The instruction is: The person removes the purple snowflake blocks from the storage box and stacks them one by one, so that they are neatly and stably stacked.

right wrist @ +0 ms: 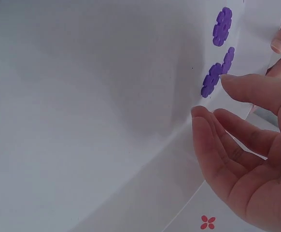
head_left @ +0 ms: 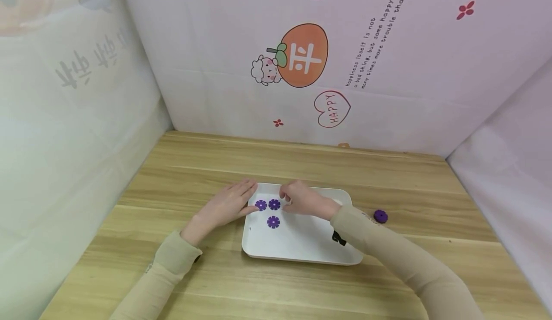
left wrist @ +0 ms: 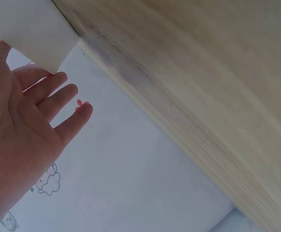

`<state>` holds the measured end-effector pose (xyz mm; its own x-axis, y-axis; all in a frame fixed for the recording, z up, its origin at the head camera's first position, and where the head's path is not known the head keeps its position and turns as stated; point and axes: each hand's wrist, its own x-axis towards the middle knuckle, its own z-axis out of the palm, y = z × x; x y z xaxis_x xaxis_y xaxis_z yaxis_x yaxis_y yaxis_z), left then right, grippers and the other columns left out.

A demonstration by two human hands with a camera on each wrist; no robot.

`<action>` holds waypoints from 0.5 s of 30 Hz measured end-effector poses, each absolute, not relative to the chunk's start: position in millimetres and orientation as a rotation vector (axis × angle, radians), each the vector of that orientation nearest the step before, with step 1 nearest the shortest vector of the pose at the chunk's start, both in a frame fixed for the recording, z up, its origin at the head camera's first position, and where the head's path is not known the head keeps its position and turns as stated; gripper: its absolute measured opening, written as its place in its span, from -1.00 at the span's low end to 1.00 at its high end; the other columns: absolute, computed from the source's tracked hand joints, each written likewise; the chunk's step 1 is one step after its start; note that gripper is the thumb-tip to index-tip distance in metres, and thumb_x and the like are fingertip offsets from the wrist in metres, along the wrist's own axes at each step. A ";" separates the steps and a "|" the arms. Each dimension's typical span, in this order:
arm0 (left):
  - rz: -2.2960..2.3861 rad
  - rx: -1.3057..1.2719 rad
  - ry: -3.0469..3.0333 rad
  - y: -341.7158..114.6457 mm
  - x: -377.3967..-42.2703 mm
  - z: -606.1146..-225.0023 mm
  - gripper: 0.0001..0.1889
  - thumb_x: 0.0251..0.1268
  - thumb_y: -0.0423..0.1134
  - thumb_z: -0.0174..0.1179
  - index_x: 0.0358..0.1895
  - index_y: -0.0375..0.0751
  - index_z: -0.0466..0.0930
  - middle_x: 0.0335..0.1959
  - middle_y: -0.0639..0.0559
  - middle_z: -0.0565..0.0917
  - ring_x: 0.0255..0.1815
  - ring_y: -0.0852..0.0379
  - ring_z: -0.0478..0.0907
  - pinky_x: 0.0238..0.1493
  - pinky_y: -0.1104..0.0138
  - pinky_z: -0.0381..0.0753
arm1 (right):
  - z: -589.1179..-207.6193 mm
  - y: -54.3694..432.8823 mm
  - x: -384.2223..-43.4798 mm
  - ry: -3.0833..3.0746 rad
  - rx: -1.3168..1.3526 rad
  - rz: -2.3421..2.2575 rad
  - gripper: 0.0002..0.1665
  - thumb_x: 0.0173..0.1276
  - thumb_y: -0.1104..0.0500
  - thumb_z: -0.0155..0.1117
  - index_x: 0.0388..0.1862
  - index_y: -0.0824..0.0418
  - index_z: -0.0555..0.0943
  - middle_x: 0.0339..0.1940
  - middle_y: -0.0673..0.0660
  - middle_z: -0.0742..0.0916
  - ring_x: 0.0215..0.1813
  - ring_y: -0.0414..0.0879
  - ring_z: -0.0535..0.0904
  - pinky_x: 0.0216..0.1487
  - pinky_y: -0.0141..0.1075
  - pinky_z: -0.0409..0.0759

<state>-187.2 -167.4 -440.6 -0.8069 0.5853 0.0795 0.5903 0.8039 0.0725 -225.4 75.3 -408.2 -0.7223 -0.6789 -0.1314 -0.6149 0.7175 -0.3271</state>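
A white rectangular tray (head_left: 302, 243) lies on the table. My left hand (head_left: 230, 202) holds its left side near the far corner, thumb over the rim and fingers along the outside. In the left wrist view those fingers meet the tray's corner (left wrist: 39, 36). Inside the tray are three purple notched discs: one (head_left: 260, 205) by my left thumb, another (head_left: 274, 204) right beside it, and a third (head_left: 273, 222) nearer me. Just right of them is my right hand (head_left: 302, 199). In the right wrist view its bent fingers and thumb (right wrist: 249, 89) stand apart, holding nothing.
Right of the tray, a purple disc piece (head_left: 381, 216), thick like a small stack, lies on the wooden table (head_left: 207, 162). White printed cloth (head_left: 215, 71) hangs behind the table and along both sides.
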 end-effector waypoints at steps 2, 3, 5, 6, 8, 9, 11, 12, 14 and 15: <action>-0.151 -0.955 -2.939 -167.0 -187.9 -441.7 -0.24 0.48 0.21 -0.02 0.49 -0.31 0.23 0.52 -0.21 0.29 0.54 -0.18 0.26 0.53 -0.04 0.33 | -410.6 71.8 -225.1 2.676 -0.980 -0.376 -0.71 0.20 0.28 0.47 -0.11 0.32 0.66 -0.27 0.17 0.76 -0.31 -0.14 0.57 -0.22 -0.33 0.66; -0.153 -0.955 -2.939 -167.0 -188.0 -442.1 -0.24 0.48 0.21 -0.02 0.49 -0.31 0.23 0.53 -0.21 0.29 0.54 -0.18 0.26 0.53 -0.04 0.33 | -412.0 70.4 -225.2 2.673 -0.961 -0.375 -0.71 0.20 0.27 0.47 -0.10 0.31 0.66 -0.26 0.17 0.76 -0.30 -0.14 0.57 -0.20 -0.31 0.68; -0.152 -0.953 -2.943 -166.8 -188.1 -442.5 -0.24 0.48 0.21 -0.03 0.49 -0.31 0.22 0.53 -0.20 0.29 0.54 -0.18 0.25 0.53 -0.05 0.32 | -414.5 68.3 -225.2 2.671 -0.939 -0.377 -0.70 0.20 0.27 0.47 -0.09 0.30 0.66 -0.25 0.17 0.76 -0.29 -0.13 0.58 -0.18 -0.28 0.70; -0.150 -0.953 -2.944 -166.8 -187.8 -442.2 -0.24 0.48 0.21 -0.03 0.49 -0.30 0.22 0.53 -0.20 0.29 0.54 -0.18 0.25 0.53 -0.05 0.32 | -415.6 67.6 -225.1 2.672 -0.936 -0.381 -0.70 0.20 0.28 0.47 -0.09 0.30 0.67 -0.25 0.17 0.76 -0.29 -0.13 0.59 -0.17 -0.27 0.71; -0.147 -0.954 -2.944 -167.0 -187.5 -442.2 -0.24 0.48 0.21 -0.02 0.49 -0.31 0.23 0.53 -0.21 0.29 0.54 -0.19 0.26 0.52 -0.05 0.33 | -418.1 66.4 -224.8 2.679 -0.944 -0.387 -0.70 0.18 0.29 0.48 -0.10 0.31 0.67 -0.26 0.17 0.76 -0.29 -0.12 0.61 -0.17 -0.26 0.72; -0.146 -0.956 -2.941 -167.0 -187.1 -441.7 -0.24 0.48 0.20 -0.02 0.48 -0.32 0.24 0.52 -0.22 0.30 0.54 -0.20 0.26 0.52 -0.06 0.33 | -418.6 65.6 -224.4 2.685 -0.952 -0.384 -0.70 0.18 0.29 0.48 -0.10 0.32 0.67 -0.26 0.18 0.76 -0.29 -0.12 0.61 -0.16 -0.27 0.72; -0.146 -0.958 -2.939 -167.2 -186.8 -441.3 -0.25 0.48 0.19 -0.01 0.48 -0.34 0.25 0.52 -0.23 0.31 0.53 -0.21 0.27 0.51 -0.06 0.34 | -419.7 64.0 -223.8 2.698 -0.972 -0.388 -0.72 0.17 0.31 0.47 -0.13 0.33 0.67 -0.27 0.18 0.76 -0.31 -0.11 0.61 -0.18 -0.27 0.71; -0.143 -0.959 -2.939 -167.2 -186.8 -441.1 -0.25 0.47 0.19 0.00 0.48 -0.34 0.25 0.52 -0.23 0.31 0.53 -0.21 0.27 0.51 -0.07 0.34 | -419.8 63.2 -223.3 2.705 -0.983 -0.390 -0.73 0.17 0.32 0.47 -0.14 0.34 0.67 -0.28 0.18 0.77 -0.31 -0.12 0.61 -0.18 -0.27 0.72; -0.138 -0.960 -2.935 -167.3 -186.8 -440.5 -0.25 0.48 0.19 0.00 0.47 -0.34 0.25 0.51 -0.23 0.31 0.53 -0.21 0.27 0.51 -0.06 0.35 | -420.0 61.4 -222.8 2.717 -1.000 -0.390 -0.75 0.17 0.31 0.47 -0.17 0.35 0.67 -0.29 0.18 0.76 -0.33 -0.12 0.62 -0.20 -0.29 0.71; -0.138 -0.961 -2.932 -167.2 -186.8 -440.1 -0.25 0.48 0.18 0.00 0.47 -0.34 0.26 0.51 -0.23 0.31 0.53 -0.21 0.28 0.51 -0.06 0.35 | -420.3 60.7 -222.8 2.723 -1.011 -0.385 -0.76 0.18 0.31 0.47 -0.18 0.35 0.66 -0.30 0.18 0.76 -0.33 -0.12 0.62 -0.21 -0.30 0.71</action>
<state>-186.8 -167.2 -440.1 -0.8052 0.5878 0.0779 0.5926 0.8026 0.0687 -222.8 60.7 -420.3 -0.7423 -0.6616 -0.1056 -0.6064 0.7305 -0.3141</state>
